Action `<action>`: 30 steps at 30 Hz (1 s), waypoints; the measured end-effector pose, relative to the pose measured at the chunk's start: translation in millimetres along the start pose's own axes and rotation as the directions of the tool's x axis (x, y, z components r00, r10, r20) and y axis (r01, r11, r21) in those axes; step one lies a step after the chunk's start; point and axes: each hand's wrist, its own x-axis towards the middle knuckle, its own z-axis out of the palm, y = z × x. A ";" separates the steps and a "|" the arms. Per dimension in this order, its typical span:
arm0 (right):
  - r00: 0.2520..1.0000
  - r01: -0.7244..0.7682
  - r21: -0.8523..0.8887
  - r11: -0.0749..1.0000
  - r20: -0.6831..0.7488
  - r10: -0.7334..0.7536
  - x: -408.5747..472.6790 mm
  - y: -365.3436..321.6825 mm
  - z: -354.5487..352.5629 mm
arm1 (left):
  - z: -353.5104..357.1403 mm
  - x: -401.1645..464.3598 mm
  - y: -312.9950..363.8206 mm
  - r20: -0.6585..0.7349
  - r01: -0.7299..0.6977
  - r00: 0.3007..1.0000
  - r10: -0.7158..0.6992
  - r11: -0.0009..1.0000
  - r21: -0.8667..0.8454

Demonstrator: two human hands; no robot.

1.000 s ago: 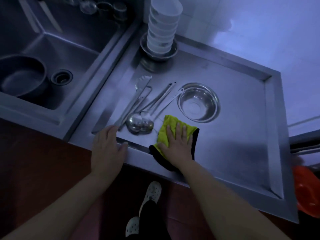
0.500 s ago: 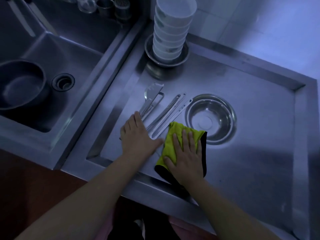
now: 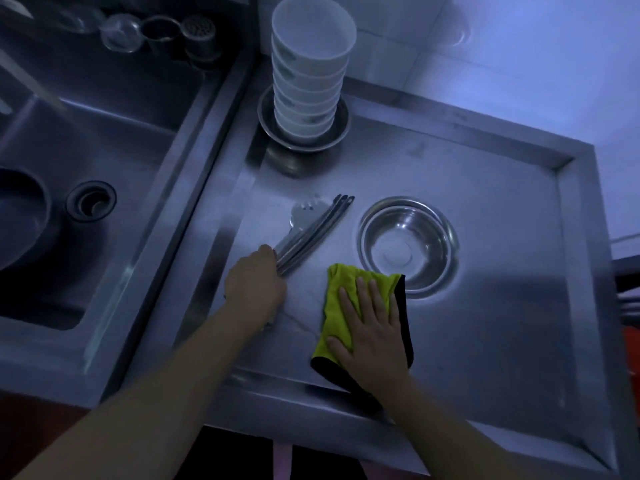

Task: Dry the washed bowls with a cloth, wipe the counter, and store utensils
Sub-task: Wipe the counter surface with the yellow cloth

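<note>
On counter (image 3: 485, 209), utensils (image 3: 304, 233) bunched in left hand (image 3: 254, 284) fingers

Left hand (image 3: 255, 287) now grips utensils (image 3: 308, 233), gathered into one bundle, previously spread apart.

Dim bluish light; white tiled wall (image 3: 485, 46) behind a steel sink basin (image 3: 104, 168).

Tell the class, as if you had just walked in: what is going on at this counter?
A person is tidying a steel counter beside a sink. The left hand grips a bundle of metal utensils, while the right hand lies flat on a yellow cloth. A steel bowl sits beside the cloth, and white bowls are stacked behind.
</note>
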 end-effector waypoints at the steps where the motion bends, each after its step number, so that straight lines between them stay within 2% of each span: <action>1: 1.000 -0.008 -0.002 1.000 -0.005 0.007 0.2 -0.9 0.3 | -1.2 1.7 -3.2 0.016 -0.039 0.999 0.039 0.999 0.000; 4: 0.999 -0.053 -0.017 0.998 0.000 0.053 1.9 -7.6 0.4 | -4.3 3.4 -12.4 0.054 -0.107 0.992 0.110 0.992 -0.068; 11: 0.982 -0.186 -0.018 0.982 0.028 0.187 40.0 -34.4 -7.3 | -52.7 7.3 -46.3 0.022 -0.073 0.997 0.079 0.977 -0.202; 18: 0.983 -0.178 -0.040 0.983 0.048 0.179 135.6 -40.7 -14.5 | -106.1 15.2 -92.1 -0.058 0.033 0.997 -0.050 0.964 -0.264; 21: 0.980 -0.186 -0.028 0.982 0.063 0.188 168.5 -51.4 -11.2 | -120.9 14.5 -111.8 -0.060 0.103 0.989 -0.133 0.928 -0.357; 26: 0.988 -0.150 0.016 0.989 0.029 0.149 179.3 -96.4 -0.1 | -136.7 5.2 -138.4 -0.036 0.172 0.975 -0.219 0.848 -0.501; 30: 0.998 -0.042 0.012 0.999 0.037 0.042 158.0 -144.5 8.1 | -144.9 1.2 -148.2 -0.053 0.186 0.969 -0.242 0.852 -0.489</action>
